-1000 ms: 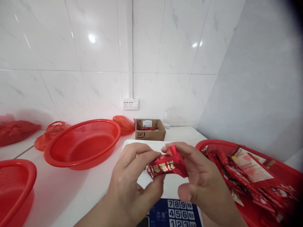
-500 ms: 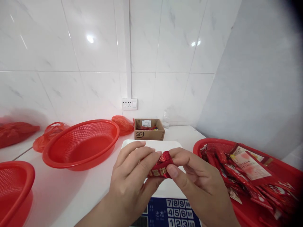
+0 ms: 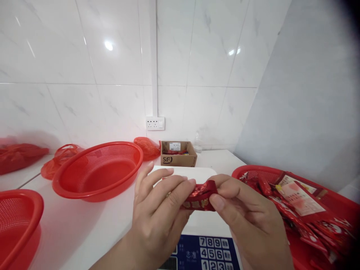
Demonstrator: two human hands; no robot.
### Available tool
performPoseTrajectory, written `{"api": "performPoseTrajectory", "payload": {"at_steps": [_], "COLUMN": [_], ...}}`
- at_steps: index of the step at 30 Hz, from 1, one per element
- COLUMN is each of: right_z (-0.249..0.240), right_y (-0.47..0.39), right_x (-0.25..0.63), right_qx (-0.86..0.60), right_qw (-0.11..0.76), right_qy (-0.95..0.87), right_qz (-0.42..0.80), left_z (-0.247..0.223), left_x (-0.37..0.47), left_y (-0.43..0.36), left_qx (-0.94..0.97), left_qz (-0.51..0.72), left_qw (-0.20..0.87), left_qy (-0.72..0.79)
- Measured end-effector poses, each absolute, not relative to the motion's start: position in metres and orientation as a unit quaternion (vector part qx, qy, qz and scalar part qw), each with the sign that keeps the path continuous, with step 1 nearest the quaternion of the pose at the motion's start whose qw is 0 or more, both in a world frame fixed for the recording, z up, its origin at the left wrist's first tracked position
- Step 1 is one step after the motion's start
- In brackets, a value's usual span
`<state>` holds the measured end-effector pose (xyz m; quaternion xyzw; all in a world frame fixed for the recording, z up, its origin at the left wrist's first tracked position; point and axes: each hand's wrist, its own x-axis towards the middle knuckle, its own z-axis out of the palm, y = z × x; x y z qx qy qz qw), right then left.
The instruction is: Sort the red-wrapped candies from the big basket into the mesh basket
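Observation:
Between my two hands is a small red snack packet (image 3: 198, 200) with gold characters, held above a digital scale. My left hand (image 3: 161, 210) pinches its left part between thumb and fingers, hiding that end. With thumb and forefinger, my right hand (image 3: 247, 217) grips the crimped right end. Below them lie the scale's white pan (image 3: 205, 223) and its blue keypad panel (image 3: 191, 255), partly covered by my hands.
On the right, a red basket (image 3: 239, 172) holds several red packets. Another red basket (image 3: 135, 165) stands at left, with a third (image 3: 36, 210) at the near left edge. Behind the scale is a cardboard box (image 3: 182, 160). Red plastic bags (image 3: 146, 148) lie along the wall.
My right hand has moved slightly right, away from the left one, and more of the red packet shows between them. The view has shifted slightly.

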<state>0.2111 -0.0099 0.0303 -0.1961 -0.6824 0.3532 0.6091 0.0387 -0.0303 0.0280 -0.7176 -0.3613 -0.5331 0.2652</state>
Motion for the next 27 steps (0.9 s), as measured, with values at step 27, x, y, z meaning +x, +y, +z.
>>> {"api": "performPoseTrajectory", "payload": {"at_steps": [27], "right_z": [0.018], "right_y": [-0.007], "right_x": [0.203], "right_qx": [-0.208], "right_qw": [0.568], "right_qy": [-0.75], "right_qz": [0.269], "left_z": [0.038], "left_x": [0.039], "left_y": [-0.04], "left_qx": [-0.669], "left_qz": [-0.651], "left_qw": [-0.224], "left_qy": [-0.281]}}
